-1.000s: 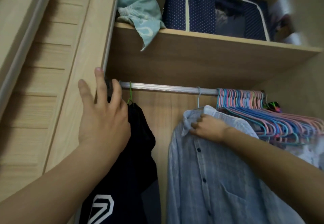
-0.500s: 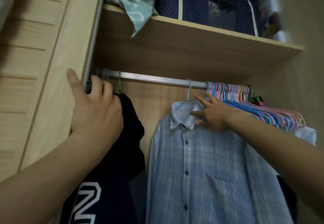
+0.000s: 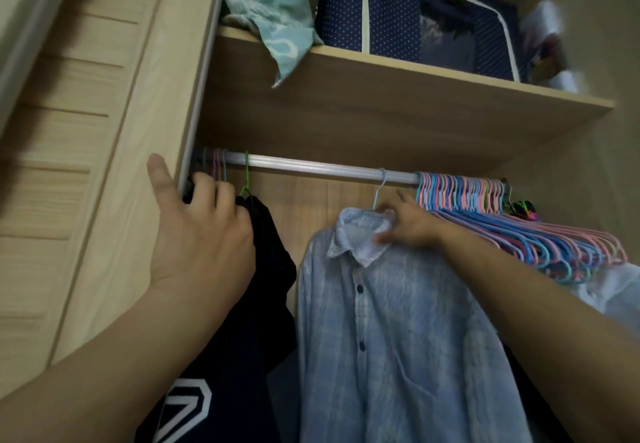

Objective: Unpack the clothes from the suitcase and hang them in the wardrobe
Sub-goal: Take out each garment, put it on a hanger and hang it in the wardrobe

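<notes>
Since half a second ago, our right hand has shifted from lying flat on the shoulder to the collar, and its fingers are now pinching the light blue shirt beside its hanger hook. We are curling our left hand over the black garment, thumb spread against the wardrobe door. Both garments are hanging from the rail, left of the bunched empty hangers.

Head view, close, upward into wardrobe
</notes>
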